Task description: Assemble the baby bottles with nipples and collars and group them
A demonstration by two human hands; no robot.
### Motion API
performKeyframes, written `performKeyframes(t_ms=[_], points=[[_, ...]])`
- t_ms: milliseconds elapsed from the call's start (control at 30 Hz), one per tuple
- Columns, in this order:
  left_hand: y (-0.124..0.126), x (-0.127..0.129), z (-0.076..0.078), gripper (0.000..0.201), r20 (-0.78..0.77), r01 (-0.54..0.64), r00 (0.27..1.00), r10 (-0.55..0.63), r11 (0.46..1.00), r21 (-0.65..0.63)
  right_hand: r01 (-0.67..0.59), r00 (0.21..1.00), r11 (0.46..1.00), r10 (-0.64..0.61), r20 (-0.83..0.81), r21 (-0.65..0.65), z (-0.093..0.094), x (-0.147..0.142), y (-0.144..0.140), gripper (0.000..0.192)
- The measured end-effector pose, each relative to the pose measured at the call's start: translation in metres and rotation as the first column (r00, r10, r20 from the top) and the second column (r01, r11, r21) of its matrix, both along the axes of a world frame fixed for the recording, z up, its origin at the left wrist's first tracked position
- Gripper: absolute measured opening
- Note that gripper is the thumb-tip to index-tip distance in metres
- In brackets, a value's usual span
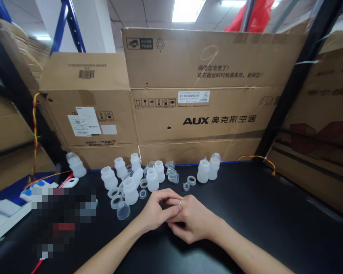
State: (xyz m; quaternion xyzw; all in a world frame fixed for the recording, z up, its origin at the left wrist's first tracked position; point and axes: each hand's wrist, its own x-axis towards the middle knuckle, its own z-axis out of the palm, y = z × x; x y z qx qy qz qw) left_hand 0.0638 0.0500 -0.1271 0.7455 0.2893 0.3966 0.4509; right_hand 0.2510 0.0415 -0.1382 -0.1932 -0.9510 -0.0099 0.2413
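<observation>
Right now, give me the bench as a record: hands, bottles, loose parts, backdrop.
left hand: touching right hand's fingers
right hand: no bottle part visible in it
open feeding bottles: clustered beyond and left of hands
capped feeding bottles: far left; right of cluster
collar rings: among and right of cluster
clear cap: cluster's near edge
backdrop: AUX cardboard carton

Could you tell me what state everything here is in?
Left hand: touching right hand
Right hand: partly curled
Far-left bottle: standing, capped
Frontmost bottle: upright, uncapped
Rightmost bottle: upright, capped
Three clear cups beyond hands: lying sideways
Rightmost ring: lying flat
AUX cardboard: standing upright
Ceiling light: lit
</observation>
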Motion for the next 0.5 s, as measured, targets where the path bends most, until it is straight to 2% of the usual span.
performKeyframes(t_ms=[67,133,200,267,367,433,500], points=[[0.0,0.002,-0.001,0.027,-0.027,-0.023,0.999,0.024,0.999,0.027,0.007,1.0,1.0,-0.007,0.005,-0.02,-0.002,0.001,0.002,0.01],[0.0,0.005,-0.002,0.026,-0.081,-0.094,0.991,0.104,0.988,0.119,0.027,1.0,0.999,-0.027,-0.001,-0.035,-0.004,0.004,0.006,0.01],[-0.001,0.007,-0.003,0.028,-0.144,-0.172,0.966,0.216,0.948,0.267,0.082,0.996,0.996,-0.083,-0.025,-0.036,-0.005,0.007,0.012,0.01],[0.001,0.009,-0.005,0.034,-0.181,-0.236,0.927,0.329,0.885,0.401,0.178,0.981,0.983,-0.18,-0.066,-0.034,-0.005,0.012,0.02,0.014],[0.006,0.007,-0.012,0.041,-0.204,-0.321,0.867,0.455,0.822,0.47,0.379,0.914,0.923,-0.384,-0.133,-0.06,-0.006,0.021,0.032,0.028],[0.01,0.004,-0.018,0.039,-0.259,-0.334,0.837,0.482,0.824,0.457,0.503,0.849,0.862,-0.507,-0.147,-0.068,-0.008,0.028,0.039,0.035],[0.014,0.001,-0.023,0.031,-0.324,-0.311,0.821,0.469,0.845,0.434,0.574,0.805,0.815,-0.579,-0.131,-0.072,-0.013,0.034,0.046,0.037]])
